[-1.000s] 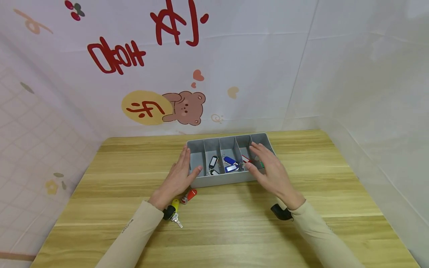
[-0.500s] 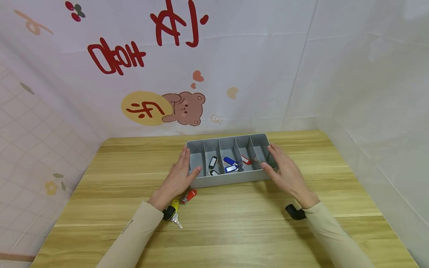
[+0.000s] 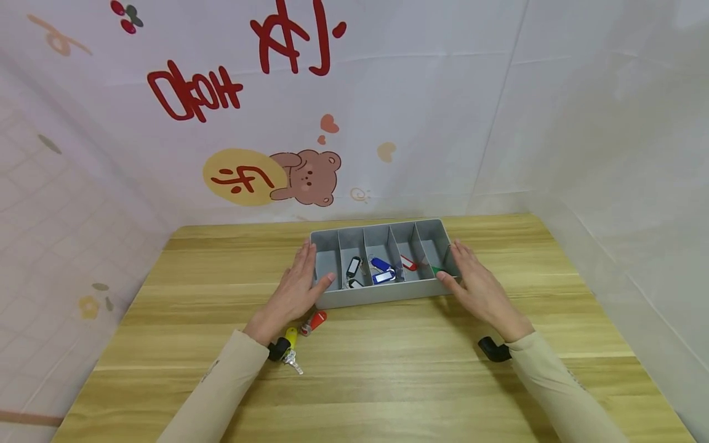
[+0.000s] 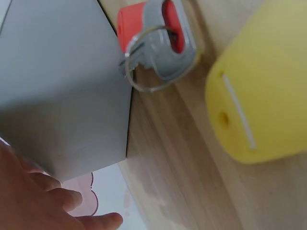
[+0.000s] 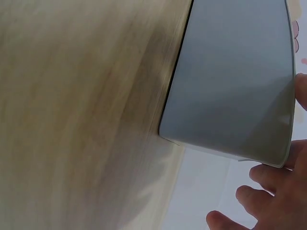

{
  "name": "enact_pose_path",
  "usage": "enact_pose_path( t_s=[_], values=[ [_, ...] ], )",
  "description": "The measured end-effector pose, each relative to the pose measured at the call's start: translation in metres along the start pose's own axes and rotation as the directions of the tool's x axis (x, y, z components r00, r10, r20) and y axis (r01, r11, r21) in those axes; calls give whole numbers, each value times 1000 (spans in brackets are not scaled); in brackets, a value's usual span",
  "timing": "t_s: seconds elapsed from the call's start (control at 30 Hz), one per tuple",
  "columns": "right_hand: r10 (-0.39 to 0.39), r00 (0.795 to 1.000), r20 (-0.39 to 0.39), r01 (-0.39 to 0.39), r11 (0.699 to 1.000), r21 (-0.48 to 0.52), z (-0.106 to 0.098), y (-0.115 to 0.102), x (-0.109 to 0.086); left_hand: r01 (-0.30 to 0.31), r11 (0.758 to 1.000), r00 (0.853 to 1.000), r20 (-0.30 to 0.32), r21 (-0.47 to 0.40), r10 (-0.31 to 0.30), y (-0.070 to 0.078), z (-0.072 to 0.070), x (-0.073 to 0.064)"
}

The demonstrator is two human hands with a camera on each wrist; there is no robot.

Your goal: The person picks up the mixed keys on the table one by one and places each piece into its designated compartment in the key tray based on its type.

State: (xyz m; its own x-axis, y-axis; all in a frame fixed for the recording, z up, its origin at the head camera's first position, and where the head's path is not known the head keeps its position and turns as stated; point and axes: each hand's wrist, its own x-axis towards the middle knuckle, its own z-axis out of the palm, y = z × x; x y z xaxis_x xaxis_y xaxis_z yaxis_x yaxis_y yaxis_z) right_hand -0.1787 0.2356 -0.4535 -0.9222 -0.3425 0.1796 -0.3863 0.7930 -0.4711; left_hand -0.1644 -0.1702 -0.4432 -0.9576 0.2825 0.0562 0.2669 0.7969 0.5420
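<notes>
A grey five-compartment tray (image 3: 382, 295) sits on the wooden table. At its left end rests my left hand (image 3: 293, 289), fingers straight along the side and thumb over the front corner. My right hand (image 3: 482, 292) is at the right end in the same way, with fingertips at the tray's edge in the right wrist view. Inside lie black key tags (image 3: 354, 266), blue key tags (image 3: 383, 277), a red key tag (image 3: 408, 263) and a partly hidden green piece (image 3: 437, 270). The leftmost compartment shows nothing inside.
Near my left wrist a red key tag (image 3: 318, 319) and a yellow key tag (image 3: 291, 336) with keys lie on the table. A key ring (image 4: 151, 88) shows close up in the left wrist view. A printed white backdrop (image 3: 421, 123) stands behind the table.
My right hand has moved right, from over the tray's right compartments to its right end, uncovering the red tag. My left hand stays at the left end, and the tray looks unmoved.
</notes>
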Motion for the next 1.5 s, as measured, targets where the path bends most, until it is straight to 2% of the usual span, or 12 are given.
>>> enact_pose_path(
  t_s=[0.3, 0.6, 0.8, 1.03, 1.27, 1.4, 1.5],
  values=[
    [24, 999, 37, -24, 1000, 14, 0, -1, -1, -78, 995, 995, -61, -62, 74, -3, -15, -13],
    [27, 998, 49, -29, 999, 29, 0, -2, -2, -108, 986, 988, -121, -128, 93, -8, -27, -35],
    [27, 998, 52, -29, 999, 32, 0, -1, -3, -158, 977, 979, -153, -144, 136, -13, -28, -49],
    [34, 998, 50, -36, 999, 35, -1, -2, -3, -172, 973, 975, -170, -152, 146, -17, -25, -59],
    [32, 999, 44, -33, 999, 42, 0, -1, -3, -193, 969, 978, -109, -154, 178, -23, -19, -66],
    [28, 999, 41, -30, 999, 44, 1, 0, -2, -252, 950, 965, -127, -184, 231, -28, -17, -68],
    [32, 999, 38, -33, 999, 42, 1, 0, -2, -269, 939, 959, -152, -215, 239, -30, -17, -70]
  ],
)
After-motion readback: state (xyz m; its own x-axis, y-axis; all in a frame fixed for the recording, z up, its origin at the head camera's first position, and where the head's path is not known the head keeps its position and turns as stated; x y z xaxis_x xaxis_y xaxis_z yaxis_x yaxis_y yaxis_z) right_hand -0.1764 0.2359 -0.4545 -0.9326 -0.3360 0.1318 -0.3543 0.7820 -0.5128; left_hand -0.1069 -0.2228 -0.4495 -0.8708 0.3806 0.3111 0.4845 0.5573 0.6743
